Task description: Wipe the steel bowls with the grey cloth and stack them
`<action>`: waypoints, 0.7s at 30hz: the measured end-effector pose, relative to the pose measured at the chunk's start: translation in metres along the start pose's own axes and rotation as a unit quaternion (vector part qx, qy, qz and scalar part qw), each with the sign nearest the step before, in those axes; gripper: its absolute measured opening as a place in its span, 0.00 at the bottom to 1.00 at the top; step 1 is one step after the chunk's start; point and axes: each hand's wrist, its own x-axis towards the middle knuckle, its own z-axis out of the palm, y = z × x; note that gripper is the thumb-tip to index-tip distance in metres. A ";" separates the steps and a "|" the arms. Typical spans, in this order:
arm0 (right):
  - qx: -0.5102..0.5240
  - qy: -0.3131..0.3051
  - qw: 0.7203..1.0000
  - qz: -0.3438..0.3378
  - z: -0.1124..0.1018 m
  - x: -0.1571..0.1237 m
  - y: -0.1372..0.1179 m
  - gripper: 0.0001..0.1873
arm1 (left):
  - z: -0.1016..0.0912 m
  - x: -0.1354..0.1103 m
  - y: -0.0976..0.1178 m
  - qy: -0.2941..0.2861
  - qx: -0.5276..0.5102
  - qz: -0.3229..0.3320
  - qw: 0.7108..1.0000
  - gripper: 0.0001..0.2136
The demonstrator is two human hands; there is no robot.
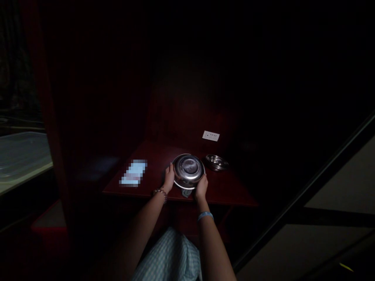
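Observation:
Both my hands grip a shiny metal bowl [190, 171] by its rim, with its rounded base turned up toward me. My left hand [168, 178] is closed on the left side of the rim. On the lower right side, my right hand [202, 187] is closed on the rim too. Under the bowl's near edge a dark greyish cloth [186, 192] peeks out, mostly hidden. Several nested metal bowls [217, 162] stand to the right of my right hand on the dark red table [158, 156].
On the table's left lies a bright, blurred-out rectangle [133, 173], perhaps a screen. A white socket plate [211, 136] is on the wall behind. A pale surface [23, 156] lies at far left. The surroundings are very dark, and a slanted edge [307, 195] crosses the right.

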 end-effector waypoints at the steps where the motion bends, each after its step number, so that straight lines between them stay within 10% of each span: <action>1: 0.000 0.005 1.000 -0.003 0.000 0.000 -0.001 0.30 | 0.001 -0.001 0.002 0.001 0.009 0.000 1.000 0.19; 21: 0.017 0.015 1.000 0.004 0.001 -0.004 -0.010 0.25 | 0.001 -0.003 0.002 0.008 0.018 -0.004 1.000 0.16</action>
